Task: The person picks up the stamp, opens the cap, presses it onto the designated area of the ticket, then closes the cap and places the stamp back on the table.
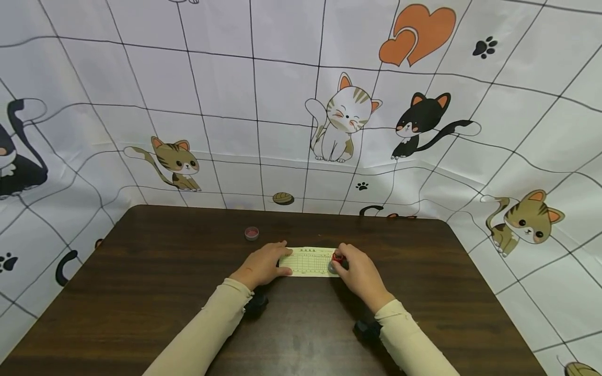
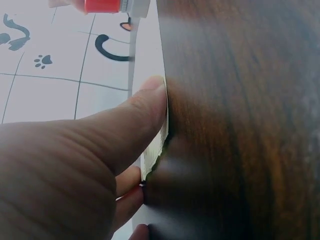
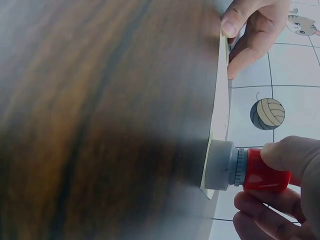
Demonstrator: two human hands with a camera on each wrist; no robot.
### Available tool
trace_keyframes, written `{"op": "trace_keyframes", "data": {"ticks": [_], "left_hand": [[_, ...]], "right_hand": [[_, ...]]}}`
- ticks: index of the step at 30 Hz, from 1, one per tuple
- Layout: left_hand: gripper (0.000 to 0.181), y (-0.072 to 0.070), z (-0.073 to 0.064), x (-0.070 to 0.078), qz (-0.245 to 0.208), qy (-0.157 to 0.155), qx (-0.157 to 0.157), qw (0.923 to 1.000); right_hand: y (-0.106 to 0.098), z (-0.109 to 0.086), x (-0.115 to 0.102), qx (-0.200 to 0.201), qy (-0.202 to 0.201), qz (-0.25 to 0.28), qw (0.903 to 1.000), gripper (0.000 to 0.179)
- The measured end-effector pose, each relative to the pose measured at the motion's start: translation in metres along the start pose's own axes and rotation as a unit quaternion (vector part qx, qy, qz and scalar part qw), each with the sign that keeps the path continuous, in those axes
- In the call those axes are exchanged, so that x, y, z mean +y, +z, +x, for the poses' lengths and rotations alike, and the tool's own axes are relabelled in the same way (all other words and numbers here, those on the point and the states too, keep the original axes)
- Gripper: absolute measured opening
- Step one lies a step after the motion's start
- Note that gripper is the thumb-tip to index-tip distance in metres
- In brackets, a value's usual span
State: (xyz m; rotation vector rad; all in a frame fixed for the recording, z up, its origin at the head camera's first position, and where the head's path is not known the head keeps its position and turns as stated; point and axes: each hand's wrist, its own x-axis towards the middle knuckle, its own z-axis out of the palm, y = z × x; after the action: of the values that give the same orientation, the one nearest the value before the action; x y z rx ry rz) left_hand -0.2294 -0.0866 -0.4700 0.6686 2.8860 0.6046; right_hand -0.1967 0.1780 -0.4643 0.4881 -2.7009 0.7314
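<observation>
A pale yellow-green receipt pad [image 1: 310, 262] with a printed grid lies flat on the dark wooden table. My left hand [image 1: 265, 263] rests at its left end, thumb on the near corner and index finger on the far one. In the left wrist view the thumb [image 2: 135, 112] presses the pad's edge, and other fingertips touch down beside its end. My right hand [image 1: 359, 269] pinches the red handle of a round stamp [image 3: 267, 172] between thumb and fingers. The stamp's grey base [image 3: 219, 165] stands upright against the pad's right end. Its printing face is hidden.
A small round container [image 1: 251, 233] with a pinkish inside sits farther back, left of the pad. The dark table [image 1: 141, 292] meets a white cat-print curtain [image 1: 226, 130] at its back and sides. Dark wrist cameras [image 1: 367, 330] hang under both sleeves.
</observation>
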Motion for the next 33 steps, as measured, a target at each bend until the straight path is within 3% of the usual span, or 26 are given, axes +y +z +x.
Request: {"op": "trace_keyframes", "data": {"ticks": [33], "left_hand": [[0.061,0.0006,0.0026,-0.0003,-0.008,-0.005,-0.008,0.9999]], "right_hand": [[0.0044,-0.0017,0.0007,0.006,-0.012,-0.042,0.9990,0.018]]}}
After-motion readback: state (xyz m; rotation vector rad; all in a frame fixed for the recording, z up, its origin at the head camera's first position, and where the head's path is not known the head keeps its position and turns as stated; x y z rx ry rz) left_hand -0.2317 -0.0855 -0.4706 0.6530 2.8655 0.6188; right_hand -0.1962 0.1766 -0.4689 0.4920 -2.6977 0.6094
